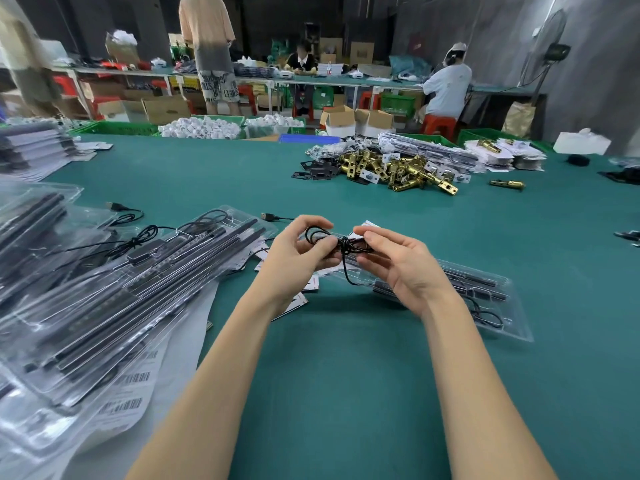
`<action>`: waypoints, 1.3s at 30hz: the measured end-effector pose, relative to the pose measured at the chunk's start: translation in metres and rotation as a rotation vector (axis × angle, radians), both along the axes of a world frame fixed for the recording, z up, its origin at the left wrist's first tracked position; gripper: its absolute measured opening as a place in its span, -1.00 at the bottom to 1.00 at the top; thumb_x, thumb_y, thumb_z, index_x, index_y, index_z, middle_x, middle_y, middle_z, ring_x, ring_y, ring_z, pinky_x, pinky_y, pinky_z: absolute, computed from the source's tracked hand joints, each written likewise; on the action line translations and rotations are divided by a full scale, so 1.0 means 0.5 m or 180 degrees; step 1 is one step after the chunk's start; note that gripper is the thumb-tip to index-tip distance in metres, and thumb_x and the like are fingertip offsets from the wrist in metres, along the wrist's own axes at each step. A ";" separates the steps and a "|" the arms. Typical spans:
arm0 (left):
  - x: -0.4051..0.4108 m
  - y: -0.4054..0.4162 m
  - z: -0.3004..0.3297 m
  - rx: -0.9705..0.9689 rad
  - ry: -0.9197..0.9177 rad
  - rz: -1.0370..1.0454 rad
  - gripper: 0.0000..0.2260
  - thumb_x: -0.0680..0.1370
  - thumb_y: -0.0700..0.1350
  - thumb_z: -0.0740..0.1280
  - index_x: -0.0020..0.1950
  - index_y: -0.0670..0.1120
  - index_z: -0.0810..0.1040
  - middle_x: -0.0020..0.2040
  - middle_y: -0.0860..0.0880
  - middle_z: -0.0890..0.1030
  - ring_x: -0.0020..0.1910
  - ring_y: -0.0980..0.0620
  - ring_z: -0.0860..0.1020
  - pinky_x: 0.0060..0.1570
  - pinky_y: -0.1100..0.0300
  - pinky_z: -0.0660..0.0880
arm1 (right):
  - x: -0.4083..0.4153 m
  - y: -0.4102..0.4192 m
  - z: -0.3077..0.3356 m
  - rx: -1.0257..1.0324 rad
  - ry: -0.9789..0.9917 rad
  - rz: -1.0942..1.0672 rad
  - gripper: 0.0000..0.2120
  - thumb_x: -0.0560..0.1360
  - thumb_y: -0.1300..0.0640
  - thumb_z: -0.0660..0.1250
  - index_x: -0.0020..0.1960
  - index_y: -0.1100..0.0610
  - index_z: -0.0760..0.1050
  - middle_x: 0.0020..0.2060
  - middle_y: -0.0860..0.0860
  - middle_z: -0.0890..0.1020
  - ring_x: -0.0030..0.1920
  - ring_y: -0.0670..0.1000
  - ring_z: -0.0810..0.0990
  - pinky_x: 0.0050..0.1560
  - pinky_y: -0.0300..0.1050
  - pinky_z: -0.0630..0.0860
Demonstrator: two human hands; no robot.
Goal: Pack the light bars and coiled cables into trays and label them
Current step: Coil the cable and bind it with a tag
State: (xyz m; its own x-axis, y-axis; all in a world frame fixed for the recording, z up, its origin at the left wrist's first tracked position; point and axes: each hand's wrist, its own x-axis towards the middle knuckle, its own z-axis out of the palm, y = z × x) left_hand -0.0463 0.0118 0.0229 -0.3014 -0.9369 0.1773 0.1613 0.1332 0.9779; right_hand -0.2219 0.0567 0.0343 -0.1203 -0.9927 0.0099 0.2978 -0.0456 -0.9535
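Now, hands: the left hand (298, 249) and right hand (398, 263) are held close together above the bench (346, 375), both pinching one coiled cable (341, 242) between their fingertips.
Cable: a black bundle bound at its middle, loops toward the left hand, one strand trailing down toward the tray.
Tray: a clear open tray (485, 306) lies on the bench just beyond and below the right hand, its long axis running away to the right; dark light bars (464, 277) already sit in it.
Key relation: the tray lies nearer the right hand, so I judge the cable goes down and rightward.
Left side: stacked packed trays (104, 289) over barcode label sheets (128, 393).
Hidden: the right hand covers the tray's near end, so the cable's pocket cannot be made out.
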 end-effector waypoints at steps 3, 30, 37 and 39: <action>-0.017 0.007 -0.004 0.0016 -0.0021 0.0198 -0.90 0.63 -0.21 0.32 0.09 -0.05 0.58 -0.27 0.03 0.69 -0.19 0.04 0.69 0.03 0.00 0.63 | -0.008 -0.001 -0.002 0.0093 -0.0228 0.0068 -0.89 0.49 0.24 0.44 -0.07 0.17 0.75 -0.04 0.11 0.72 -0.07 -0.02 0.69 -0.10 -0.25 0.63; -0.016 0.008 0.009 0.0488 0.0013 0.0134 -0.89 0.52 -0.29 0.45 0.01 -0.15 0.63 -0.11 -0.27 0.68 -0.12 -0.14 0.70 0.00 0.11 0.65 | -0.001 -0.006 -0.004 -0.0215 0.1485 -0.0085 -0.77 0.63 0.29 0.27 0.03 0.12 0.70 -0.09 0.05 0.74 -0.16 -0.02 0.71 -0.06 -0.21 0.65; 0.001 0.004 0.006 0.0894 0.0008 0.0156 -0.96 0.53 -0.28 0.45 -0.05 -0.25 0.66 -0.21 -0.10 0.71 -0.18 -0.04 0.72 -0.16 0.28 0.62 | 0.026 0.003 -0.020 -0.0891 0.3547 0.0146 -0.51 0.47 0.11 0.51 0.38 0.04 0.54 0.26 -0.13 0.56 0.18 -0.19 0.53 0.06 -0.45 0.45; 0.003 0.003 0.006 0.0973 0.0100 0.0139 -0.94 0.52 -0.29 0.45 -0.03 -0.25 0.63 -0.24 -0.05 0.71 -0.18 -0.08 0.72 -0.13 0.22 0.65 | 0.031 0.002 -0.036 -0.1126 0.3753 0.0018 -0.46 0.43 0.16 0.54 0.39 0.05 0.53 0.13 -0.06 0.61 0.07 -0.12 0.54 -0.02 -0.44 0.42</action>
State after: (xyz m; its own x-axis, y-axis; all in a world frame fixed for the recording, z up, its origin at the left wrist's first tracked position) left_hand -0.0450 0.0131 0.0257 -0.2585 -0.9602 -0.1062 0.1926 -0.1589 0.9683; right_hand -0.2062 0.0579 0.0162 0.1486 -0.9137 0.3782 -0.7360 -0.3576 -0.5748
